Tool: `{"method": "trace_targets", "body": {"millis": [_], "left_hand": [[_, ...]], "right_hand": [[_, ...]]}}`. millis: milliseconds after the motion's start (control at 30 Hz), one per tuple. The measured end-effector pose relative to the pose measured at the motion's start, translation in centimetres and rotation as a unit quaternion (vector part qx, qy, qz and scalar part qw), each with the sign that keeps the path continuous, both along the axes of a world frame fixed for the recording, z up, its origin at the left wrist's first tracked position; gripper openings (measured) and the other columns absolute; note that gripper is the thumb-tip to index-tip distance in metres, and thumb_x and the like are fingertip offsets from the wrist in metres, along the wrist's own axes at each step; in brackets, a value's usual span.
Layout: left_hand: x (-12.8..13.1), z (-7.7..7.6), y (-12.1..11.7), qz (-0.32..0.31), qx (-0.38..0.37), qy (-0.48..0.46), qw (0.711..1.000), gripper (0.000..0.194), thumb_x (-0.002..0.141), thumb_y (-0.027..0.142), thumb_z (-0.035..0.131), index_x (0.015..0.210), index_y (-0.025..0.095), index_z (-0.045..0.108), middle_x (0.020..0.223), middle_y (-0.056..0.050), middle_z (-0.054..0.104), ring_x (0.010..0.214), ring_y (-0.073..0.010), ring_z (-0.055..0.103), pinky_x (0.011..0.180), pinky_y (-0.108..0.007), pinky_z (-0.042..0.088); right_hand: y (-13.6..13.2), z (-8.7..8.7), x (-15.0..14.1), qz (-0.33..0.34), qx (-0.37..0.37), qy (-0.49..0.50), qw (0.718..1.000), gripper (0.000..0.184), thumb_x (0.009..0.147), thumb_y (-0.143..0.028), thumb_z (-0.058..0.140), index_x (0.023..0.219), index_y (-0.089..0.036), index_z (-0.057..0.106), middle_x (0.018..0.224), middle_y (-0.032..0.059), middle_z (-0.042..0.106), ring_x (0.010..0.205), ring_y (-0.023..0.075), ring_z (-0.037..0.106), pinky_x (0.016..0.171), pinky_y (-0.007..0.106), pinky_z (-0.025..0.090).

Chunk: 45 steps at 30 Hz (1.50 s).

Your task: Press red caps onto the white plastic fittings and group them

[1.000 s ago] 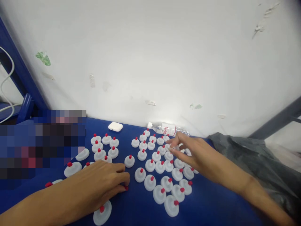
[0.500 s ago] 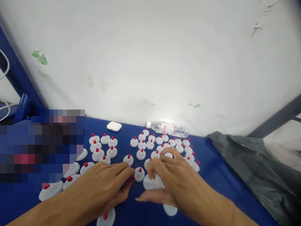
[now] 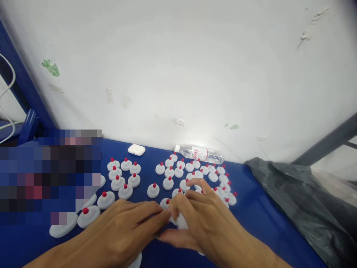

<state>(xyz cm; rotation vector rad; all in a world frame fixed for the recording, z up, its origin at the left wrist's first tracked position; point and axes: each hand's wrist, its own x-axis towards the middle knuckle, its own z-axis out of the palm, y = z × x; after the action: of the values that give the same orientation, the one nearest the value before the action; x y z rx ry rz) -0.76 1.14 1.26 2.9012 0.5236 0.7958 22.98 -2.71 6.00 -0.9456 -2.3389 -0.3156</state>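
Observation:
My left hand (image 3: 134,227) is closed in a pinch, its fingertips meeting those of my right hand. The small red cap seen in its pinch a moment ago is now hidden behind the fingers. My right hand (image 3: 205,219) curls its thumb and fingers around a white plastic piece (image 3: 182,222), mostly covered by the hand. Around both hands stand several round white lids with red tips, such as one lid (image 3: 125,191) left of centre and another lid (image 3: 153,190) just beyond my left fingers. A further lid (image 3: 136,261) is partly hidden under my left wrist.
On the blue tabletop (image 3: 251,230), a clear water bottle (image 3: 199,153) lies along the wall, with a white rounded case (image 3: 136,149) to its left. Dark grey plastic sheeting (image 3: 295,201) covers the right side. A pixelated patch hides the left part.
My left hand has moved right, bringing its fingertips against my right hand, and the red cap has gone out of sight. The view has shifted slightly.

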Motion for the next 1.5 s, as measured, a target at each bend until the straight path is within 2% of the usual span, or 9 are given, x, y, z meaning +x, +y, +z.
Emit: {"method": "trace_targets", "body": {"millis": [167, 333, 600, 833, 967, 1167, 1267, 1367, 1500], "left_hand": [[0.2, 0.5, 0.1, 0.021, 0.028, -0.027, 0.999, 0.061, 0.087, -0.002, 0.042, 0.137, 0.031, 0.052, 0.106, -0.002, 0.079, 0.078, -0.0233, 0.077, 0.050, -0.039, 0.053], [0.6, 0.8, -0.3, 0.025, 0.014, -0.015, 0.999, 0.050, 0.077, -0.004, 0.043, 0.111, 0.031, 0.054, 0.083, 0.002, 0.071, 0.061, -0.0232, 0.067, 0.045, -0.042, 0.044], [0.8, -0.8, -1.3, 0.016, -0.036, -0.080, 0.996, 0.025, 0.087, 0.010, 0.051, 0.094, 0.034, 0.053, 0.071, 0.004, 0.068, 0.047, -0.0208, 0.059, 0.038, -0.042, 0.037], [0.6, -0.1, -1.0, 0.039, -0.118, -0.108, 0.986, 0.028, 0.103, 0.018, 0.049, 0.112, 0.039, 0.065, 0.089, 0.004, 0.078, 0.070, -0.0204, 0.073, 0.059, -0.037, 0.059], [0.5, 1.7, -0.7, 0.083, -0.048, -0.157, 0.983, 0.023, 0.109, 0.031, 0.049, 0.123, 0.039, 0.065, 0.105, 0.002, 0.081, 0.089, -0.0219, 0.078, 0.072, -0.035, 0.063], [-0.4, 2.8, 1.4, 0.089, 0.039, -0.039, 0.994, 0.021, 0.102, 0.022, 0.047, 0.088, 0.030, 0.060, 0.077, 0.000, 0.069, 0.070, -0.0252, 0.067, 0.053, -0.041, 0.048], [-0.6, 2.0, 2.0, 0.083, 0.027, -0.004, 0.996, 0.024, 0.100, 0.023, 0.048, 0.079, 0.031, 0.057, 0.073, 0.000, 0.068, 0.073, -0.0279, 0.068, 0.053, -0.042, 0.045], [-0.4, 1.4, 2.0, 0.076, 0.015, -0.005, 0.997, 0.021, 0.101, 0.026, 0.051, 0.083, 0.032, 0.062, 0.076, 0.000, 0.071, 0.075, -0.0285, 0.069, 0.052, -0.043, 0.045], [-1.0, 2.2, 2.7, 0.102, 0.002, -0.042, 0.994, 0.015, 0.102, 0.037, 0.056, 0.094, 0.032, 0.068, 0.086, -0.002, 0.074, 0.086, -0.0304, 0.069, 0.066, -0.045, 0.052]], "right_hand": [[0.1, -0.1, -0.3, 0.000, 0.049, 0.031, 0.998, 0.035, 0.110, -0.049, 0.059, 0.084, -0.027, 0.050, 0.060, -0.0111, 0.065, 0.046, 0.0131, 0.064, 0.078, 0.039, 0.066], [-0.1, -0.4, -0.9, -0.005, 0.069, 0.071, 0.995, 0.037, 0.114, -0.040, 0.047, 0.079, -0.027, 0.049, 0.056, -0.0111, 0.059, 0.042, 0.0102, 0.058, 0.076, 0.031, 0.067], [-0.8, -2.3, -0.9, 0.017, 0.042, 0.063, 0.997, 0.031, 0.100, -0.028, 0.064, 0.075, -0.029, 0.045, 0.055, -0.0116, 0.053, 0.050, 0.0108, 0.062, 0.089, 0.026, 0.069], [-0.5, -0.9, -1.2, -0.007, 0.074, 0.039, 0.996, 0.040, 0.112, -0.047, 0.053, 0.076, -0.028, 0.051, 0.055, -0.0112, 0.060, 0.045, 0.0123, 0.061, 0.085, 0.037, 0.071], [-0.4, 0.5, -0.1, -0.014, 0.034, 0.040, 0.999, 0.043, 0.111, -0.063, 0.049, 0.086, -0.028, 0.056, 0.064, -0.0099, 0.067, 0.054, 0.0143, 0.067, 0.099, 0.044, 0.065], [2.7, 3.5, 5.6, -0.155, -0.055, 0.011, 0.986, 0.045, 0.116, -0.057, 0.036, 0.094, -0.027, 0.061, 0.086, -0.0003, 0.076, 0.080, 0.0212, 0.071, 0.116, 0.056, 0.043], [5.3, 3.9, 10.4, -0.239, -0.085, 0.034, 0.967, 0.047, 0.115, -0.054, 0.037, 0.085, -0.026, 0.061, 0.073, 0.0017, 0.067, 0.077, 0.0245, 0.066, 0.103, 0.053, 0.049], [7.4, 2.5, 15.1, -0.304, -0.128, 0.080, 0.941, 0.051, 0.116, -0.052, 0.037, 0.089, -0.023, 0.068, 0.084, 0.0042, 0.071, 0.086, 0.0234, 0.069, 0.091, 0.045, 0.055], [8.4, -1.0, 18.9, -0.329, -0.178, 0.155, 0.914, 0.034, 0.109, -0.052, 0.062, 0.107, -0.019, 0.072, 0.103, 0.0040, 0.075, 0.096, 0.0213, 0.073, 0.094, 0.045, 0.059]]}}
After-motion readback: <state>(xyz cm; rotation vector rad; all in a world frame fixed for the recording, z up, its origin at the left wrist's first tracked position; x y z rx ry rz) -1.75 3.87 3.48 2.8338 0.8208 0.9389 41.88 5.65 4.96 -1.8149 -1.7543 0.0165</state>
